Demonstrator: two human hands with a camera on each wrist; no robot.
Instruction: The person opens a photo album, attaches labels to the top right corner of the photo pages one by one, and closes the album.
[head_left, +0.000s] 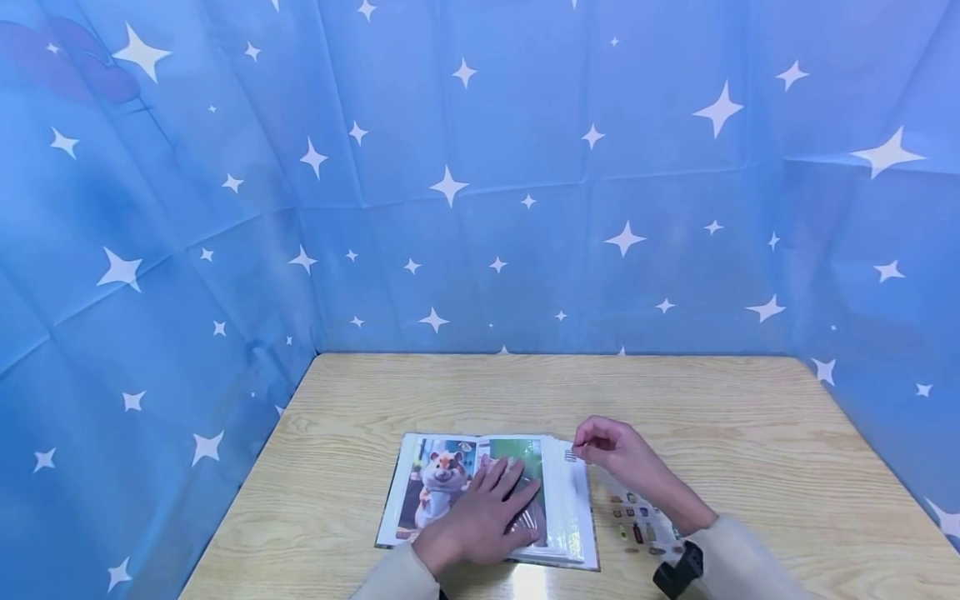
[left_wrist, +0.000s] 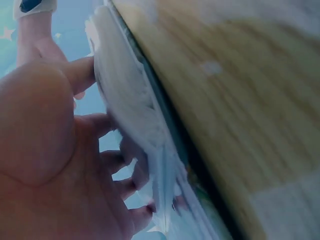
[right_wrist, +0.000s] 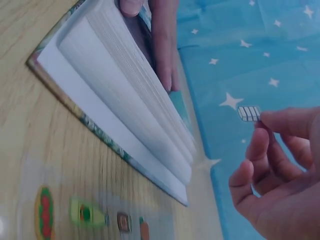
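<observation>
An open photo album [head_left: 442,533] lies on the table, with a hamster picture [head_left: 442,479] on its left page. My left hand [head_left: 491,512] rests spread over the green picture [head_left: 527,450] on the right page, its fingers extended; in the left wrist view its fingertips touch the page beside the stacked sleeves [left_wrist: 127,80]. Above the album's right edge, my right hand [head_left: 618,454] pinches a small striped sticker [right_wrist: 248,114] between thumb and index finger. The sticker is held in the air, apart from the pages.
A clear sticker sheet [head_left: 637,529] with several small food and bottle stickers lies right of the album, partly under my right forearm. A black device [head_left: 678,571] is strapped at the right wrist. Blue star-patterned curtain [head_left: 525,275] hangs behind the wooden table [head_left: 360,400].
</observation>
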